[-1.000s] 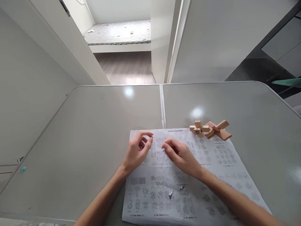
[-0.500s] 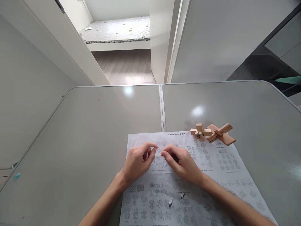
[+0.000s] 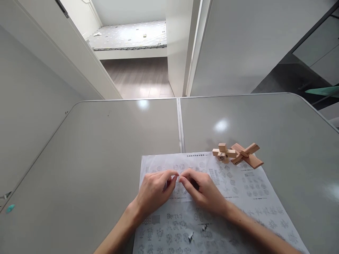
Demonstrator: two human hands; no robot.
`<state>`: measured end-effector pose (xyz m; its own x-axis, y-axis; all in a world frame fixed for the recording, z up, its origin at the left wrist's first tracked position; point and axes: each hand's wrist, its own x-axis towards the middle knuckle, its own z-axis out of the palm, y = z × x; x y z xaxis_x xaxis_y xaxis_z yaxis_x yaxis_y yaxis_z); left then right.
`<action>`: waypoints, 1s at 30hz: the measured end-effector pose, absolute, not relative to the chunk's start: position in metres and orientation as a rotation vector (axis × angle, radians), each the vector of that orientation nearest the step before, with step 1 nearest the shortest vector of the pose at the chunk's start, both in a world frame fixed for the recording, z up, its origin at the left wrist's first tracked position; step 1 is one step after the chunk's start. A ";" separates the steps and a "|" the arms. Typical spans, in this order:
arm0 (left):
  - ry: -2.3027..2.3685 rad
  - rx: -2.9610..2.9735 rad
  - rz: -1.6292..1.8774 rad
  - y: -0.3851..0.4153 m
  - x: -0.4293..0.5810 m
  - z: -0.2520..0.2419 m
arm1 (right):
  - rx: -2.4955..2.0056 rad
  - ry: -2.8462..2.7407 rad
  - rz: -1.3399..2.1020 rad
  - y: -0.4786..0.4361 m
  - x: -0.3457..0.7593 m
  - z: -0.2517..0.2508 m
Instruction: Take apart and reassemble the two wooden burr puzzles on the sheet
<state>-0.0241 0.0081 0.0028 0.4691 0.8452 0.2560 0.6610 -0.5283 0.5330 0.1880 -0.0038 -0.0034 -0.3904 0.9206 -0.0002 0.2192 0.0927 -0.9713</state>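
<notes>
My left hand (image 3: 155, 192) and my right hand (image 3: 203, 190) rest close together on a printed sheet of diagrams (image 3: 241, 190). Both are curled into a pinch, and their fingertips nearly meet over the sheet's upper middle. I cannot make out anything between the fingers. Two wooden interlocking puzzles stand at the sheet's far right corner, apart from both hands. One is a small cross-shaped puzzle (image 3: 224, 153). The other is a flatter X-shaped puzzle (image 3: 247, 155) just right of it.
The sheet lies on a grey table (image 3: 106, 148) with a seam (image 3: 180, 123) down its middle and rounded far corners. Beyond the table are white walls and an open doorway onto a wooden floor. A small teal object (image 3: 10, 208) sits off the table's left edge.
Both hands have drawn nearer to me and closer together until their fingertips almost touch. My left hand's fingers have curled in. The camera has tilted slightly; the puzzles have not moved.
</notes>
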 end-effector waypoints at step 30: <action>1.272 2.377 0.669 0.009 -0.026 0.006 | -1.115 -1.701 1.342 -0.002 0.184 -0.004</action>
<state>-0.0264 0.0094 0.0062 0.4820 0.8438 0.2358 0.6725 -0.5289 0.5177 0.1842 -0.0019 -0.0045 -0.3928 0.9196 0.0084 0.2057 0.0968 -0.9738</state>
